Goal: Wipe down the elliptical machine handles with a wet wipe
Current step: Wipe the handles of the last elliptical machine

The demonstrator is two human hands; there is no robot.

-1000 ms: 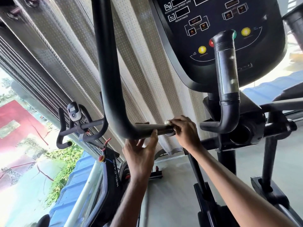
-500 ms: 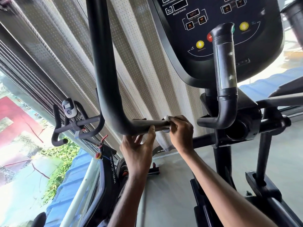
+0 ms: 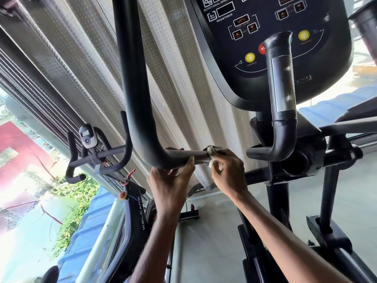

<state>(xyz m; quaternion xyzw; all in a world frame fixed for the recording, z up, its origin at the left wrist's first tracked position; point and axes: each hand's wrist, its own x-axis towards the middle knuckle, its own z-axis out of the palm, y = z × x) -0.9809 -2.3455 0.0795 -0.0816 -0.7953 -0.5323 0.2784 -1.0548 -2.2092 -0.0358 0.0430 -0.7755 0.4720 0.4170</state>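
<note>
Elliptical handle: long black bar coming down from 12 o'clock of the frame and bending near centre into a grey horizontal stub that runs toward 3 o'clock. Left hand: reaches up from 6 o'clock and grips the stub just past the bend, fingers curled over the far side, thumb on the near side. Wet wipe: small white wad at the free end of the stub, at 3 o'clock of the left hand, pressed against the tube. Right hand: fingers bunched and narrow, pinching the wet wipe against the stub end; the forearm enters from 5 o'clock. Fixed handle: black, upright, with a shiny sensor plate, at 3 o'clock of the right hand and apart from it. Console: dark panel at 1 o'clock, labelled RESISTANCE, with two yellow buttons; a red button is half hidden behind the fixed handle's top. Exercise bike: at 9 o'clock, black handlebars with a small grey display. Perforated blind: pale, behind the elliptical handle. Floor: grey, at 6 o'clock between the forearms.
</note>
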